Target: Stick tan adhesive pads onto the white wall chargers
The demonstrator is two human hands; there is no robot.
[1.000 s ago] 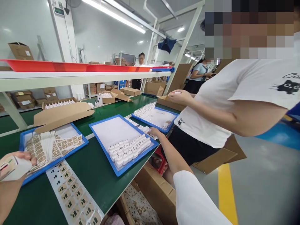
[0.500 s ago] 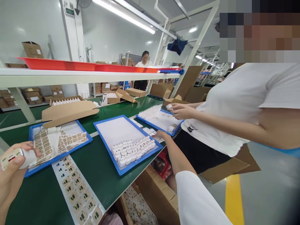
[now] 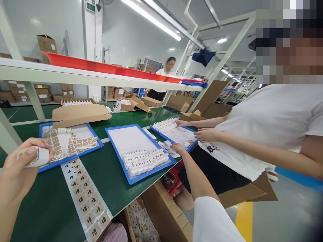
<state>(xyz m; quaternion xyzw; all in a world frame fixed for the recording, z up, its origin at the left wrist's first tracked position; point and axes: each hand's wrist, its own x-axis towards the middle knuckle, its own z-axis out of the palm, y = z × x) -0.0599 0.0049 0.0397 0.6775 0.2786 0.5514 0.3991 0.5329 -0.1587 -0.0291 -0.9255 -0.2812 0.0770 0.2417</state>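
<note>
My left hand (image 3: 26,166) is closed around a small white plastic casing (image 3: 42,157), above the left end of the bench. Under and beyond it lies a blue-rimmed tray (image 3: 97,147) heaped with sticker sheets (image 3: 54,143). My right hand (image 3: 179,149) reaches far to the right, its fingers bent down onto flat white pieces (image 3: 168,145) between two trays; whatever the fingertips grip is hidden. Left of that hand, the middle blue-rimmed tray (image 3: 123,132) carries rows of white casings (image 3: 145,161) with thin dark pieces on top. A tan-and-white sticker strip (image 3: 84,198) hangs toward the front edge.
A co-worker (image 3: 252,127) sits at right, hands (image 3: 207,134) over another blue-rimmed tray (image 3: 185,127) of white parts. A shelf with red trays (image 3: 96,65) spans the bench. A cardboard flap (image 3: 80,115) lies behind; an open carton (image 3: 161,208) stands below the front edge.
The view has turned slightly left and up. My left hand has tipped the casing so its printed face shows less. One co-worker's hand has moved to the rows of white parts.
</note>
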